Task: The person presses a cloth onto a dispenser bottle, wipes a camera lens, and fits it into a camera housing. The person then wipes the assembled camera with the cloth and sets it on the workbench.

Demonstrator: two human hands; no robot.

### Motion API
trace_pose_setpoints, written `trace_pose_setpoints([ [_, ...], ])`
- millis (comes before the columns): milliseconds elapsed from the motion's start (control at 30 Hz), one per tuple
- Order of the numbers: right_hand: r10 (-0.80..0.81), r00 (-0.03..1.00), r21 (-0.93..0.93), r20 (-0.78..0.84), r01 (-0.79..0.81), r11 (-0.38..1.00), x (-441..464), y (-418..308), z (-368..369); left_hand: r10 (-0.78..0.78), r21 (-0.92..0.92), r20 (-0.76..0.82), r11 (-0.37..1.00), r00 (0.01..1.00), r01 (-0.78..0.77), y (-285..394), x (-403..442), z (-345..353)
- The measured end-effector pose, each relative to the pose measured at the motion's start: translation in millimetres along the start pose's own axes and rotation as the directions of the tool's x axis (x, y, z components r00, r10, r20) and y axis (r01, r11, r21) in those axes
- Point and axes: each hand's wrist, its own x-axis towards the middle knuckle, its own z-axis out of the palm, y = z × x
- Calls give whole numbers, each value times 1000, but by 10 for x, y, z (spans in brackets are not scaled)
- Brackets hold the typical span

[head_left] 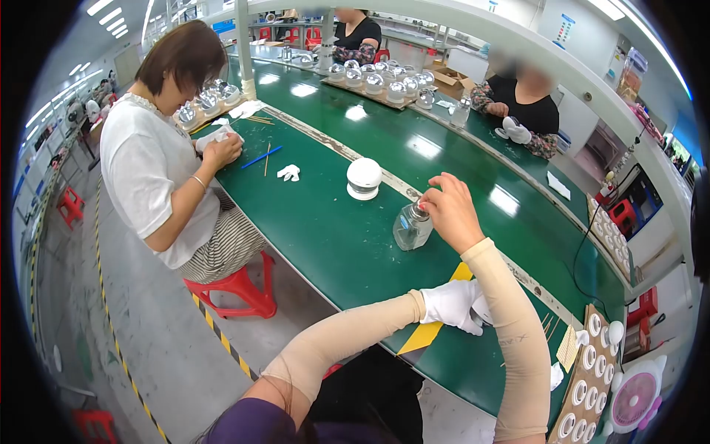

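Observation:
My right hand is bare and reaches over a clear bottle of liquid with a metallic top. Its thumb and fingertips close at that top; the bottle stands upright on the green table. Nearer to me, my left hand, in a white glove, grips a rounded white piece, partly covered by my right forearm. Yellow tape runs across the table under the left hand. Beyond the bottle sits a white globe on a round base.
A person sits at the left, and another works across the table. Clear globes fill a board at the back. White rings lie on a board at the right, beside a pink fan. Sticks lie nearby.

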Motion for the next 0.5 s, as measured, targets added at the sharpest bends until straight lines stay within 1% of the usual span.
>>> trace_pose_setpoints([
  [33, -2, 1000, -6, 3, 2, 1000, 0, -5, -4, 0, 2, -1, 1000, 1000, 0, -13, -3, 2],
  [100, -9, 1000, -12, 4, 9, 1000, 4, -3, 1, -120, -46, 69, 991, 990, 124, 86, -12, -49],
  [233, -14, 1000, -1, 17, 14, 1000, 6, 15, 19, -88, 2, 77, 996, 993, 88, 79, 2, -60],
  [300, 10, 1000, -2, 20, -10, 1000, -12, 14, 49, -162, -42, 169, 984, 972, 171, 157, 14, -92],
  [367, -60, 996, -34, -64, 58, 998, -32, 42, 108, 13, 41, 75, 999, 997, -16, -171, 37, 69],
  [400, -73, 992, -30, -103, 70, 997, -35, 45, 64, -66, 5, 123, 998, 990, 66, -122, 42, 51],
  [433, -83, 987, -32, -138, 79, 996, -32, 45, -34, -53, -43, 100, 997, 994, 58, -154, 52, 70],
  [467, -55, 986, 34, -157, 61, 998, -50, 47, -141, 49, -114, -41, 992, 998, -54, -14, 69, 84],
  [500, -32, 983, 99, -181, 51, 994, -96, 65, -270, 61, -28, 6, 998, 998, -61, -62, 93, 79],
])
